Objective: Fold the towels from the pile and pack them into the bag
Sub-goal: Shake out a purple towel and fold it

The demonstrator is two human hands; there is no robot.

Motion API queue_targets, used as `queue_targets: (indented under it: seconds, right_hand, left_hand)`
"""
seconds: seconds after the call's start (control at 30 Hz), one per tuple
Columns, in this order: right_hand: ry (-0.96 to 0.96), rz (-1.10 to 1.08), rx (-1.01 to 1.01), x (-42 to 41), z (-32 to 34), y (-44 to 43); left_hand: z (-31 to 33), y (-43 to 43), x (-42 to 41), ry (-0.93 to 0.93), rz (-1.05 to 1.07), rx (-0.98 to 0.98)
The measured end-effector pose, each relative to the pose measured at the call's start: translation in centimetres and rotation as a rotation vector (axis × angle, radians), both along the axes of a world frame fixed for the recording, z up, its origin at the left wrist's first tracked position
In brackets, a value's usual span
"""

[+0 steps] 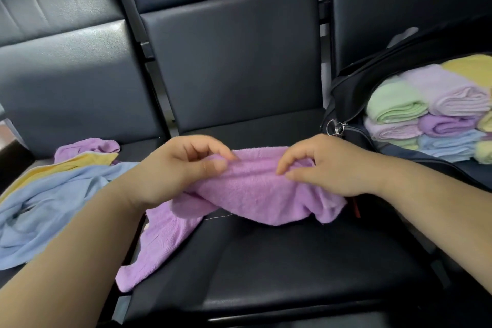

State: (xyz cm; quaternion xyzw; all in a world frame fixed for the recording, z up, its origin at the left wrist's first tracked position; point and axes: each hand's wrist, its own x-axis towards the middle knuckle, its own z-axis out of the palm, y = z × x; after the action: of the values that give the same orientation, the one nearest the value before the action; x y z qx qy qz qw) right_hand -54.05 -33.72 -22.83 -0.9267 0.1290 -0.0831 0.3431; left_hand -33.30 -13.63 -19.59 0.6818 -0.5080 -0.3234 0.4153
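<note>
Towel (pixel 253 189) bunched between your hands, over the back half of the seat (pixel 266 261).
Your left hand (pixel 175 168) pinches its left end and your right hand (pixel 332 165) grips the right end; a loose tail trails to the seat's left edge, with the pile (pixel 53 194) left and the bag (pixel 346 93) right.

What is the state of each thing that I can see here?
held purple towel: unfolded, crumpled, partly on the seat.
left hand: pinches the held purple towel.
right hand: pinches it too.
blue towel: unfolded, in the pile.
yellow towel: unfolded, in the pile.
bag: open.
folded towels: stacked inside the bag.
</note>
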Motion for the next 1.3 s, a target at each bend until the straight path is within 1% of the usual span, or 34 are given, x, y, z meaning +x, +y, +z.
queue_targets:
  seconds: [0.07,0.1,0.13,0.2,0.23,0.27,0.3,0.33,0.37,0.4,0.43,0.5,0.53,0.6,0.67,0.7,0.73,0.77,0.83,0.87,0.9,0.93,0.97,1.0,1.03,1.1,1.17,1.23,1.27,1.3]
  right_hand:
    - [-0.069,-0.13,0.091,0.2,0.3,-0.3]
    - [-0.11,-0.168,0.145,0.3,0.5,-0.2]
    - [-0.15,-0.194,0.195,0.5,0.3,0.0]
    - [-0.223,-0.192,0.302,0.7,0.3,0.7]
    - [-0.227,-0.165,0.349,0.7,0.3,1.1]
    - [-0.188,-0.121,0.372,0.5,0.5,1.4]
    - [-0.102,-0.049,0.34,0.4,0.6,1.5]
    - [0.007,0.037,0.254,0.3,0.7,1.6]
    - [0.105,0.103,0.153,0.3,0.7,1.7]
    - [0.158,0.129,0.068,0.4,0.4,1.7]
    - [0.142,0.118,0.026,0.5,0.3,1.6]
    - [-0.004,0.006,0.023,0.5,0.2,0.6]
    - [-0.079,-0.05,0.062,0.5,0.2,0.2]
    - [-0.185,-0.116,0.174,0.4,0.6,-0.1]
    - [-0.246,-0.109,0.347,0.5,0.6,0.5]
    - [-0.256,-0.089,0.442,0.5,0.8,1.1]
    - [-0.246,-0.058,0.488,0.4,1.0,1.6]
    - [-0.218,-0.01,0.473,0.3,1.1,2.0]
    - [-0.078,0.086,0.273,0.4,1.1,2.2]
    - [0.016,0.116,0.158,0.4,1.0,2.2]
    - [0.083,0.118,0.086,0.5,0.8,2.0]
    - [0.092,0.102,0.056,0.6,0.8,1.7]
    - [0.05,0.07,0.047,0.7,0.8,1.4]
    - [-0.011,0.038,0.049,0.7,1.0,1.1]
    - [-0.075,0.006,0.083,0.6,1.4,0.8]
    - [-0.201,-0.078,0.223,0.5,1.6,0.3]
    - [-0.319,-0.212,0.361,0.8,1.0,0.5]
    - [-0.396,-0.301,0.419,1.1,0.7,1.4]
    - [-0.416,-0.28,0.424,1.1,0.8,1.8]
    - [-0.41,-0.213,0.417,1.0,1.0,2.0]
  left_hand:
    - [0.1,0.1,0.2,-0.082,-0.127,0.155]
    - [-0.1,0.0,0.2,-0.132,-0.158,0.219]
    - [-0.3,-0.1,0.1,-0.165,-0.162,0.241]
    - [-0.7,-0.3,0.2,-0.192,-0.094,0.166]
    - [-0.9,-0.4,0.3,-0.182,-0.036,0.115]
    - [-1.0,-0.4,0.4,-0.149,0.036,0.062]
    - [-1.1,-0.4,0.4,-0.132,0.114,0.004]
    - [-0.9,-0.4,0.2,-0.144,0.172,-0.053]
    - [-0.7,-0.4,-0.1,-0.178,0.19,-0.092]
    - [-0.4,-0.4,-0.6,-0.212,0.173,-0.108]
    - [-0.1,-0.4,-1.2,-0.246,0.116,-0.1]
    - [0.4,-0.3,-1.6,-0.282,-0.058,-0.011]
    - [0.6,-0.2,-1.6,-0.282,-0.128,0.054]
    - [0.3,0.0,-1.2,-0.269,-0.196,0.17]
    - [-0.3,-0.1,-0.7,-0.338,-0.153,0.176]
    - [-0.6,-0.2,-0.3,-0.352,-0.1,0.145]
    - [-0.8,-0.3,-0.1,-0.33,-0.034,0.11]
    - [-0.9,-0.4,0.0,-0.263,0.044,0.058]
    - [-0.9,-0.7,-0.2,-0.158,0.192,-0.079]
    - [-0.6,-0.8,-0.7,-0.156,0.226,-0.14]
    - [-0.4,-1.0,-1.2,-0.162,0.218,-0.172]
    - [-0.1,-0.9,-1.8,-0.154,0.16,-0.18]
    - [0.2,-0.8,-2.0,-0.13,0.066,-0.152]
    - [0.4,-0.7,-2.0,-0.104,-0.03,-0.087]
    - [0.4,-0.5,-1.7,-0.115,-0.097,-0.008]
    - [0.3,-0.3,-1.1,-0.287,-0.157,0.114]
    - [0.0,-0.5,-0.7,-0.412,-0.123,0.114]
    - [-0.1,-0.7,-0.8,-0.436,-0.026,0.036]
    - [0.0,-0.8,-0.9,-0.361,0.038,0.0]
    - [0.1,-1.0,-0.9,-0.24,0.111,-0.036]
